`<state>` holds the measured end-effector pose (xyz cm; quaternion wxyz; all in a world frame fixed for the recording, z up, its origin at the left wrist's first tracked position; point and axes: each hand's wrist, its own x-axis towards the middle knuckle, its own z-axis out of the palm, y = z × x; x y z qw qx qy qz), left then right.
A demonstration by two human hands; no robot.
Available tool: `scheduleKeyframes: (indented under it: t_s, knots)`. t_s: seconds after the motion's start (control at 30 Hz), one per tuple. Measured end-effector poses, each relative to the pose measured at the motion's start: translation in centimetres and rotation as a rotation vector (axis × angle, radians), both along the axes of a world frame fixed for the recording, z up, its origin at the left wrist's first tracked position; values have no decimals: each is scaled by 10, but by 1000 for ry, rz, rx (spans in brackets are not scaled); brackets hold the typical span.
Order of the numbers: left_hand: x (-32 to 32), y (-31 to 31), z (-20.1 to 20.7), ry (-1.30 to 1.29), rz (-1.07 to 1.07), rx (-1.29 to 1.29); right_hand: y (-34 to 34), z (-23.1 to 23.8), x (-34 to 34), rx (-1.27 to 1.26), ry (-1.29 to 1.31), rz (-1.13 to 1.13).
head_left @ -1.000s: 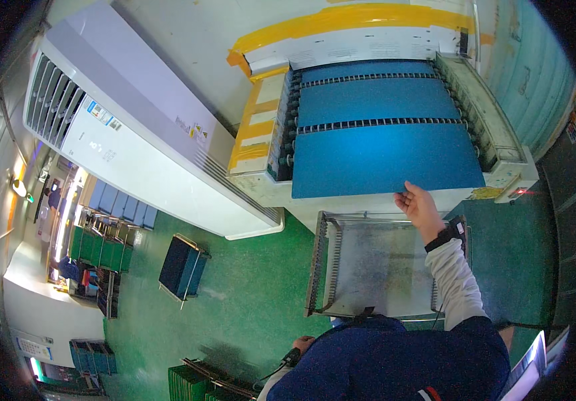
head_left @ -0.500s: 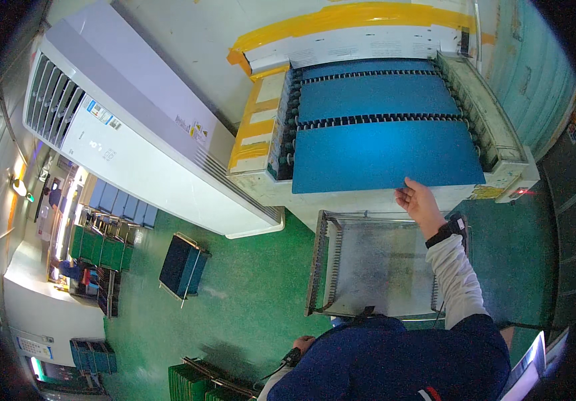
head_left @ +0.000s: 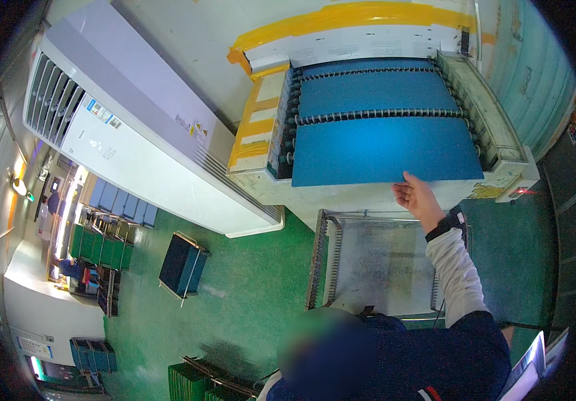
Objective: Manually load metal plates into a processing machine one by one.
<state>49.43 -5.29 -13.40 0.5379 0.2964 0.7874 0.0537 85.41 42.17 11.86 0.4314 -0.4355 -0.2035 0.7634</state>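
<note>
A flat blue panel [head_left: 381,150] lies level on the rollers of a conveyor machine, its front edge overhanging slightly toward me. At that edge, right of its middle, is my right hand [head_left: 418,200], with one digit resting over the top and the other fingers curled just below. It looks closed on the edge, though the contact underneath is hidden. Behind this panel lie a second blue panel [head_left: 374,91] and part of a third, divided by rows of black roller discs [head_left: 381,115]. My left hand cannot be seen; a blurred patch covers the place by my body.
Below the machine's front stands a slotted metal rack [head_left: 381,267]. A tall white air conditioner [head_left: 161,167] slants along the left. On the green floor are a cart of dark panels [head_left: 184,267] and a rack of green boards [head_left: 191,382]. A person [head_left: 71,269] is far left.
The front blue panel has shifted slightly away from me, deeper onto the rollers. My right hand has moved a little with its edge. My left hand, visible before, is now hidden.
</note>
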Motion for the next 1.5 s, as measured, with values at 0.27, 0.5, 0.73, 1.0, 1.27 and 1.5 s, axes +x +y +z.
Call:
scheduleKeyframes:
  t_s: [0.27,0.5,0.73,1.0,1.27,1.5]
  knots:
    - [-4,-5,-7,19,-63,48,8,-6,1,21,-1,51]
    - [-2,-7,-11,-63,-25,40,4,-8,-1,67,55,10]
    - [6,27,18,-111,-105,133,-13,-12,-6,48,23,67]
    - [51,92,76,-148,-290,146,-44,-87,-27,156,-471,305]
    - [102,105,44,-159,-408,317,-36,-184,-69,471,-1281,331]
    - [115,127,67,20,-548,131,-10,-180,-107,661,-1623,310]
